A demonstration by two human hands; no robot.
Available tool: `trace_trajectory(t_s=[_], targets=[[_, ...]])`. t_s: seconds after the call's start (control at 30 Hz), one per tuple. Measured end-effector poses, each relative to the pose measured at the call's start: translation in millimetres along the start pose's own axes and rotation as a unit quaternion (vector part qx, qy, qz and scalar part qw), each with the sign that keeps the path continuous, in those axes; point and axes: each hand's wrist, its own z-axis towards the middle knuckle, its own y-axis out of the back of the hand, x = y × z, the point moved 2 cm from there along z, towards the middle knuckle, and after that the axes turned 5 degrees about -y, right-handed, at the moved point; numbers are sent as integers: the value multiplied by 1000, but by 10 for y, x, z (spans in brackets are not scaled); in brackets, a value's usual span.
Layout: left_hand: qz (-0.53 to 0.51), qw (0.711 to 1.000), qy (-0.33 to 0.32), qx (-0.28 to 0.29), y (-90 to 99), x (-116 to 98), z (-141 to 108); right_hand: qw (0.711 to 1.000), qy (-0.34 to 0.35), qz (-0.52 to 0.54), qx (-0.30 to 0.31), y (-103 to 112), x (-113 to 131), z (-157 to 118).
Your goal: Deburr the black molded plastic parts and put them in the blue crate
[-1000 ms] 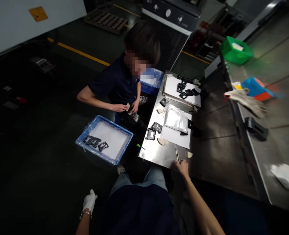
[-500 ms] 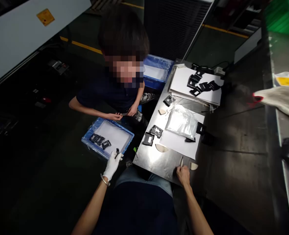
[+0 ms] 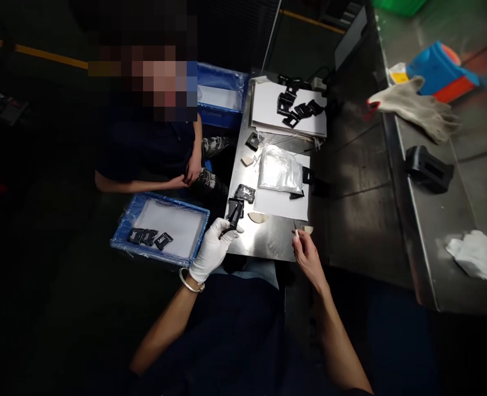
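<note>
My left hand (image 3: 215, 247), in a white glove, grips a black plastic part (image 3: 235, 215) tilted up over the near left corner of the metal table (image 3: 274, 242). Bare, my right hand (image 3: 307, 254) is closed around a slim knife (image 3: 296, 231) with a pale handle and thin dark tip, at the table's near right edge. Two more black parts lie just beyond my left hand, one partly hidden by the held part. A pale, curved flat piece (image 3: 258, 218) rests between my hands. Beyond it, a clear plastic bag (image 3: 280, 169) lies on white paper (image 3: 282, 206).
Left of the table, a blue bin (image 3: 121, 223) lined with plastic holds several black parts (image 3: 163, 240). A co-worker (image 3: 144, 154) sits behind it. Several black parts lie on a paper stack (image 3: 263, 110) at the back. A work glove (image 3: 419, 107) lies on the right bench (image 3: 445, 300).
My left hand has carried the black part from beside the blue bin to the table's corner. My right hand has raised the knife off the tabletop. The view has swung to the right.
</note>
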Motion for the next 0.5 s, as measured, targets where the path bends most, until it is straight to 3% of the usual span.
trace_trajectory(t_s=[0.13,0.27,0.5], targets=[[5,999,-17,38,-122,-135,-49,996,83,6,14,90,630,-247],[13,996,-36,82,-245,-212,-120,984,173,-39,1,105,1104,-457],[24,991,-60,118,-348,-240,-212,959,223,-151,-93,-46,1495,-665]])
